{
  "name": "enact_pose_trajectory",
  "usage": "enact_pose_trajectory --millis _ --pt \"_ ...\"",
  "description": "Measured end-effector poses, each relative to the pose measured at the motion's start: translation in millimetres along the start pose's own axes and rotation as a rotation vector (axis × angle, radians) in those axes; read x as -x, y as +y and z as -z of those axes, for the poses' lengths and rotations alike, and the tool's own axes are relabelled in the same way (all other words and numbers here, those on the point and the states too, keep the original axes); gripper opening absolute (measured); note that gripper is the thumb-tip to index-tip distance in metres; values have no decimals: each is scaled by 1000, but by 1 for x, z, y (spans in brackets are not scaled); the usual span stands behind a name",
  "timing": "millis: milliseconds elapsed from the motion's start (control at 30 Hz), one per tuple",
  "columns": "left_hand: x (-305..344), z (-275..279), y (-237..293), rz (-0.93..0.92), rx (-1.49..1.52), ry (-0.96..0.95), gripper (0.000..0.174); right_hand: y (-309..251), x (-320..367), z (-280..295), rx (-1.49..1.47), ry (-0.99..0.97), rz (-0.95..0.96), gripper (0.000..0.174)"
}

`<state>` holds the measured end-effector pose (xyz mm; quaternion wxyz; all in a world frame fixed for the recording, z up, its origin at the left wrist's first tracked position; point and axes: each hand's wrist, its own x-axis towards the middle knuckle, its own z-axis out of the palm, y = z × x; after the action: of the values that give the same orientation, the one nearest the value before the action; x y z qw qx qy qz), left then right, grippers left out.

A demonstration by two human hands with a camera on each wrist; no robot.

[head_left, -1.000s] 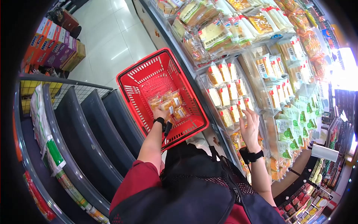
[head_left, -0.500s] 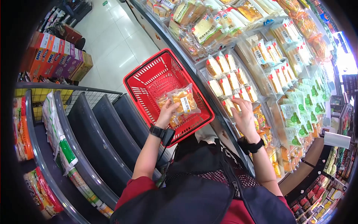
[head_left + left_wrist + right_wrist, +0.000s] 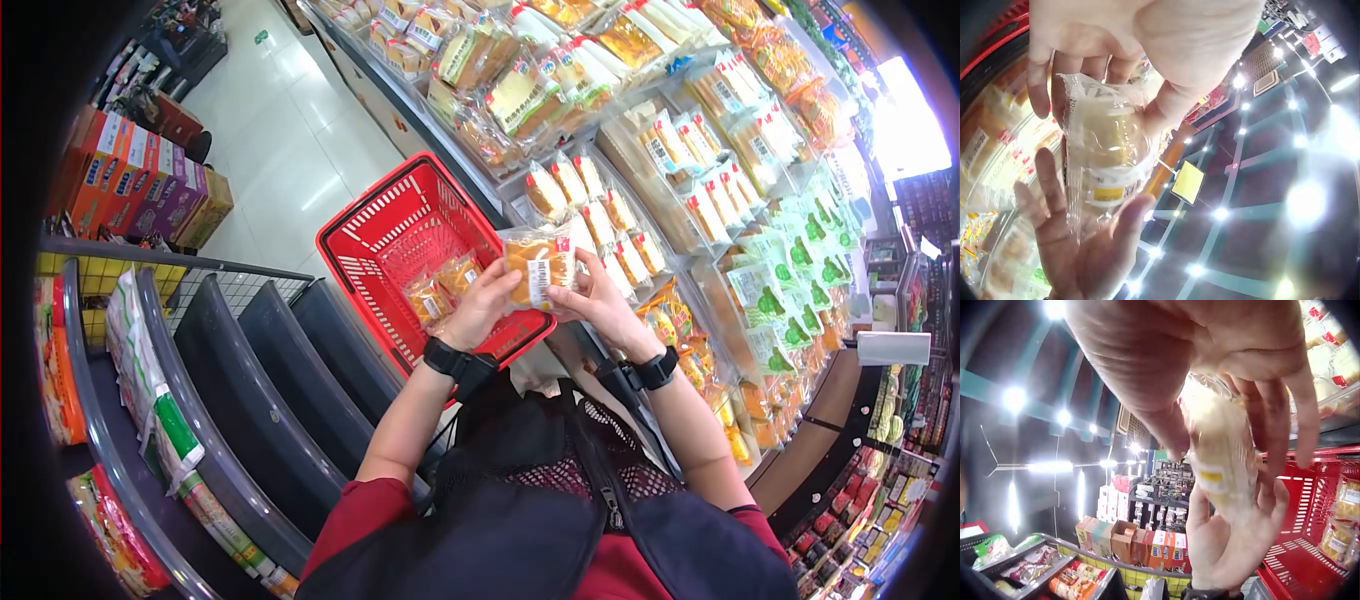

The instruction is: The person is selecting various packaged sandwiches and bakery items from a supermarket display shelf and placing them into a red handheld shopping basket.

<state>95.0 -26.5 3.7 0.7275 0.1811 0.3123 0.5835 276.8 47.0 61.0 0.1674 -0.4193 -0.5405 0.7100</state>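
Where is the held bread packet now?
In the head view, the packet is just right of centre, between left hand and right hand, near the red basket.

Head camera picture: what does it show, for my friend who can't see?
A person's left hand and right hand hold a clear-wrapped bread pack by a red basket with more packs inside. Packaged bread crowds the right side; dark shelves stand on the left.
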Motion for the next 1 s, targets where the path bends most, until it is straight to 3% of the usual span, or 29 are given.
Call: enact_pose_trajectory --millis 133,233,333,500,667,767,833,900,967,1000 --pt "-13 -3 -8 -22 -109 168 48 -17 -23 6 172 170 -21 66" --pt "-15 8 -2 -78 -243 252 49 -16 -54 15 624 368 186 62" --pt "-8 29 0 -88 -239 293 42 -16 -81 9 865 453 324 58" --pt "12 67 -11 -47 -227 405 33 5 -108 -1 1033 444 444 56" --pt "14 74 -4 -39 -317 489 32 -8 -105 -11 1161 425 324 42" --pt "-4 70 3 -139 -441 470 31 -5 -110 -3 1193 395 284 37" --pt "-24 48 16 -352 -612 409 34 -6 -114 2 1196 390 272 35" --pt "-44 13 43 -491 -1064 429 43 -12 -120 8 1176 312 253 31" --pt "-70 -11 59 -808 -1388 331 48 -19 -119 13 1144 269 203 37" --pt "-82 -12 61 -801 -1384 324 48 -17 -116 19 1073 230 302 43"
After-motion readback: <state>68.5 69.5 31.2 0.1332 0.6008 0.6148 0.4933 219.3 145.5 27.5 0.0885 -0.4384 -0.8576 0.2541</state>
